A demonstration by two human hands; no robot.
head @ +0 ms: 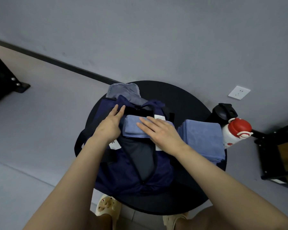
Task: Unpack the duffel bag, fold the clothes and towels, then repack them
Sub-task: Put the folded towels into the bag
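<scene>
- A navy duffel bag (131,171) lies open on a round black table (181,100), its zipper mouth running from the near end toward the far end, with dark folded clothing (141,156) showing inside.
- A folded blue towel (133,128) sits across the bag's opening at the far end, on top of the dark clothing.
- The right hand (161,131) lies flat on that towel, palm down, fingers (146,122) stretched out straight and close together, gripping nothing.
- The left hand (111,125) is at the towel's left end, fingers (120,111) extended and slightly spread, tips resting on the bag's dark far rim; the thumb side is just beside the towel. It is not closed around anything.
- A stack of folded blue towels (203,138) stands on the table just to the right of the bag.
- A grey folded cloth (123,91) lies at the far edge of the table, partly under the bag's far end.
- A black bottle (223,112) and a white bottle with a red cap (234,131) stand at the table's right edge.
</scene>
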